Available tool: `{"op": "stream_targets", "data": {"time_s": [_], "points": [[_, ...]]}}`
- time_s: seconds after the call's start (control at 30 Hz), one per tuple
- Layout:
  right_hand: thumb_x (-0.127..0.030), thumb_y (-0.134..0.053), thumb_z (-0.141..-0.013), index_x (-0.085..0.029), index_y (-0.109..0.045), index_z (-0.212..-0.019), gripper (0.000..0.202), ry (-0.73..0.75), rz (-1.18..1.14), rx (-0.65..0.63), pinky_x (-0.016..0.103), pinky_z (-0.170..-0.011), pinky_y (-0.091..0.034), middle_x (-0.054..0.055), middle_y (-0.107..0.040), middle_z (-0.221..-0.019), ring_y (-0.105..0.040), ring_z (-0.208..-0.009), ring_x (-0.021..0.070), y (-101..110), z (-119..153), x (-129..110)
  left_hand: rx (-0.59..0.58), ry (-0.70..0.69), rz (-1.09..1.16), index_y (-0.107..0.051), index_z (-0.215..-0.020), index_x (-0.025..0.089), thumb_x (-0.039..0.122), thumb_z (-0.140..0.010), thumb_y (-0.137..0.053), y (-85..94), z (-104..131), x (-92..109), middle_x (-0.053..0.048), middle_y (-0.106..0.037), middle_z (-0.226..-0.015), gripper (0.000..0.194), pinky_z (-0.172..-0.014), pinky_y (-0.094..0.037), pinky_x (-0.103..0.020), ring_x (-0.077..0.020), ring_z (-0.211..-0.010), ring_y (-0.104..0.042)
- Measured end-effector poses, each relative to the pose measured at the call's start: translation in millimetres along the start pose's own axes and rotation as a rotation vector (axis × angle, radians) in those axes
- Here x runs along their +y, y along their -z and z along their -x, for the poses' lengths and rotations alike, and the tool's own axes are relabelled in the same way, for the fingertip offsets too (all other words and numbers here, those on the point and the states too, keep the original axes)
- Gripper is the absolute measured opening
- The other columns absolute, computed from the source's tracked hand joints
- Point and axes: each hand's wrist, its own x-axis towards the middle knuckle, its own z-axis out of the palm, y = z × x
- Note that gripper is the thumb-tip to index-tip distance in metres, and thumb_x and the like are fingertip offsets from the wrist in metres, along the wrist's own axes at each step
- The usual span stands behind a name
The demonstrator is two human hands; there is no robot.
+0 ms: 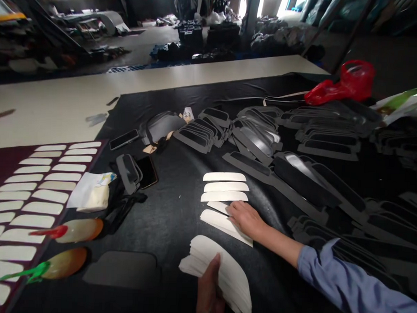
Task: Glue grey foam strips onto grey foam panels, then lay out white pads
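At the bottom centre my left hand [211,286] is closed around a fanned stack of white curved pieces [230,273], its thumb on top. Above it and to the right, my right hand [248,218] reaches in from the right, its fingers together on the end of a white piece [217,207] on the black sheet. Just below that piece lies another white strip [223,225], slanting. Three more white strips [225,186] lie in a column above my right hand. The fingertips' underside is hidden.
A maroon sheet [67,147] with rows of white pieces is at left, beside two glue bottles [81,229] [66,263]. Phones [147,171], a white packet [98,196] and dark cut pieces [197,133] lie farther back. A red bag [356,82] sits at upper right.
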Motion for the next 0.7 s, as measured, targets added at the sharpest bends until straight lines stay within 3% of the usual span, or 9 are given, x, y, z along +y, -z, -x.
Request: {"op": "stream_targets", "data": {"time_s": [0.13,0.27,0.47,0.6,0.7], "points": [[-0.010,-0.044,-0.088,-0.016,-0.061,-0.101,0.023,0.091,0.139,0.052,0.032,-0.068,-0.035,0.008,-0.060,-0.088,-0.049,-0.081,0.0207,-9.9,-3.1,6.9,0.030,0.021,-0.009,-0.058,-0.100,0.013,0.017,-0.063,-0.072,0.3,5.1,-0.3,-0.006,-0.071,-0.079,0.039,-0.082,-0.053,-0.037,-0.0270,-0.087,-0.066],[-0.011,-0.045,-0.089,-0.016,-0.063,-0.086,0.018,0.198,0.235,0.190,0.031,-0.063,-0.031,0.005,-0.058,-0.076,-0.047,-0.073,0.0188,-21.3,-1.4,12.9,0.022,0.030,0.036,-0.057,-0.103,0.012,0.016,-0.062,-0.072,4.8,5.9,-1.5,-0.007,-0.070,-0.081,0.044,-0.084,-0.052,-0.039,-0.0283,-0.091,-0.065],[-0.022,-0.050,-0.089,-0.019,-0.061,-0.074,0.019,0.184,0.225,0.257,0.031,-0.062,-0.028,0.003,-0.056,-0.071,-0.045,-0.071,0.0176,-19.7,-0.9,18.9,0.002,0.043,-0.006,-0.058,-0.102,0.011,0.021,-0.061,-0.074,15.6,8.0,2.2,-0.009,-0.071,-0.084,0.045,-0.086,-0.051,-0.037,-0.0288,-0.093,-0.064],[-0.024,-0.045,-0.092,-0.019,-0.060,-0.076,0.023,0.177,0.201,0.359,0.031,-0.061,-0.027,0.003,-0.055,-0.071,-0.043,-0.069,0.0163,-9.2,9.4,6.6,-0.030,0.084,-0.031,-0.057,-0.106,0.011,0.025,-0.064,-0.073,22.2,13.7,9.2,-0.009,-0.071,-0.083,0.047,-0.085,-0.052,-0.037,-0.0283,-0.091,-0.065],[-0.020,-0.043,-0.092,-0.019,-0.060,-0.078,0.022,0.252,0.168,0.377,0.031,-0.059,-0.025,0.002,-0.055,-0.069,-0.042,-0.066,0.0152,-8.1,26.6,-15.1,-0.039,0.063,-0.030,-0.055,-0.114,0.015,0.025,-0.065,-0.071,28.0,16.6,15.2,-0.008,-0.071,-0.088,0.052,-0.083,-0.053,-0.040,-0.0289,-0.089,-0.065]]}}
